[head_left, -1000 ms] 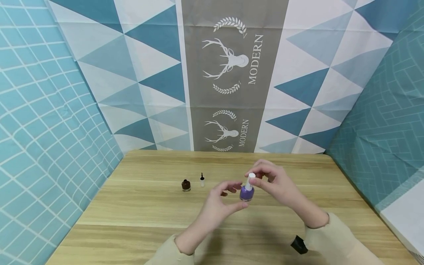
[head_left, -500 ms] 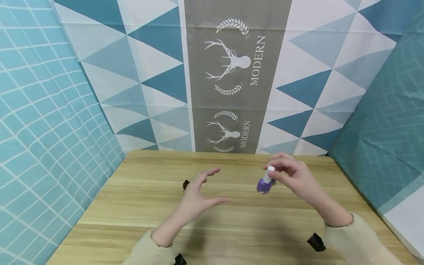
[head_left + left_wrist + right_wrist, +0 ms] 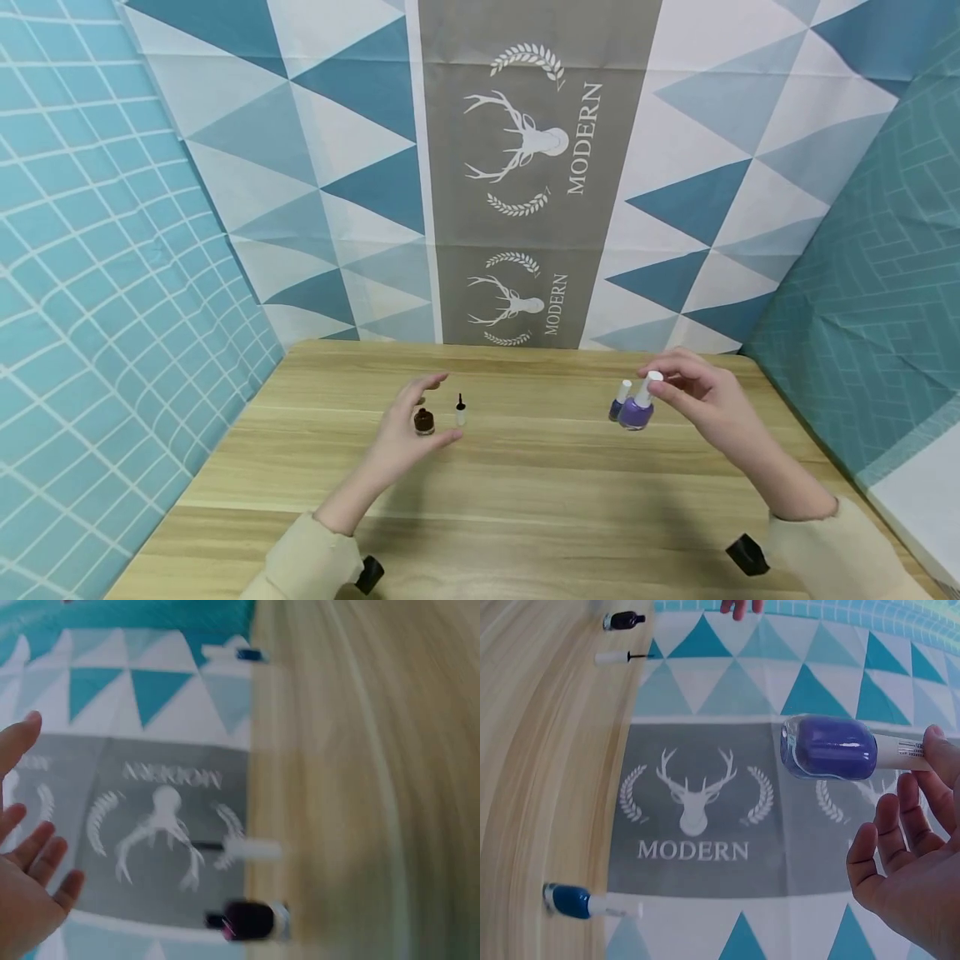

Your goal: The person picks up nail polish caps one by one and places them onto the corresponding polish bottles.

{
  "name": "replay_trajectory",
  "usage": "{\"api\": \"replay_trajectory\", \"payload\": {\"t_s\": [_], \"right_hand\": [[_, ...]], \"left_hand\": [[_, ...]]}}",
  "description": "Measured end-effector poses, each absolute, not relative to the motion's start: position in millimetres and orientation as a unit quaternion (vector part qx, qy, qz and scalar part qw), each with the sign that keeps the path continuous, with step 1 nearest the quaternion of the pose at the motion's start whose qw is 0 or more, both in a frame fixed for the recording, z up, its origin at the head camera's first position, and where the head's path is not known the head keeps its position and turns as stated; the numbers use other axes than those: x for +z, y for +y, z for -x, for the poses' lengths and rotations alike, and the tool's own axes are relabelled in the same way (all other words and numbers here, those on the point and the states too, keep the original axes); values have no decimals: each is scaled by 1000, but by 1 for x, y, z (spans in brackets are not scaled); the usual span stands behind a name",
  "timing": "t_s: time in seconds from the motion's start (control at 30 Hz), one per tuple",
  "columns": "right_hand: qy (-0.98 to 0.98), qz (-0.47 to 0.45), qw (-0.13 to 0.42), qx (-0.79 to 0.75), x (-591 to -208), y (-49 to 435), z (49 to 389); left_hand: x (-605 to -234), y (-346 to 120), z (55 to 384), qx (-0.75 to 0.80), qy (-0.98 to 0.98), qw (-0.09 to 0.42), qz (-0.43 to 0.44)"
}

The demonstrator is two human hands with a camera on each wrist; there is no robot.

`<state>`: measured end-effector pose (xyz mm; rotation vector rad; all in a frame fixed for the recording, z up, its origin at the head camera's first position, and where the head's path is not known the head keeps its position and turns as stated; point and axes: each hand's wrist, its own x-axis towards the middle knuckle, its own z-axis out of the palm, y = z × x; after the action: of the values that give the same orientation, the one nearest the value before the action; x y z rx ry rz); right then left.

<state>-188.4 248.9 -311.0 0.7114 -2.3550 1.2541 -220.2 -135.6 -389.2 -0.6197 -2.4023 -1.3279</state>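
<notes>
My right hand (image 3: 701, 396) pinches the white cap of a purple nail polish bottle (image 3: 637, 412) and holds it in the air, cap up. Close beside it in the head view, a blue nail polish bottle (image 3: 618, 401) with a white cap stands on the table; the right wrist view shows the blue bottle (image 3: 571, 901) apart from the purple one. My left hand (image 3: 397, 433) has its thumb and fingers spread, holding nothing. Between them, as the head view sees it, is an uncapped dark brown nail polish bottle (image 3: 423, 422). Right of that stands a white cap with its black brush (image 3: 461, 410) pointing up.
The wooden table (image 3: 480, 500) meets a patterned cloth backdrop (image 3: 525, 167) at its far edge. Tiled-pattern cloth (image 3: 97, 275) hangs on the left, and a white block (image 3: 918, 492) stands at the right edge.
My right hand has carried the purple nail polish bottle to the right, beside the blue one. My left hand has moved left, away from the purple bottle, to near the brown bottle.
</notes>
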Motion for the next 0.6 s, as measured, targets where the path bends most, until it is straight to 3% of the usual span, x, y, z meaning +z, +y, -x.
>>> {"api": "replay_trajectory", "payload": {"t_s": [0.27, 0.6], "right_hand": [[-852, -217, 205, 430, -321, 262, 190], [-865, -187, 221, 410, -337, 276, 198]], "left_hand": [[-409, -161, 243, -456, -852, 168, 194], [-432, -184, 265, -462, -860, 116, 184]]}}
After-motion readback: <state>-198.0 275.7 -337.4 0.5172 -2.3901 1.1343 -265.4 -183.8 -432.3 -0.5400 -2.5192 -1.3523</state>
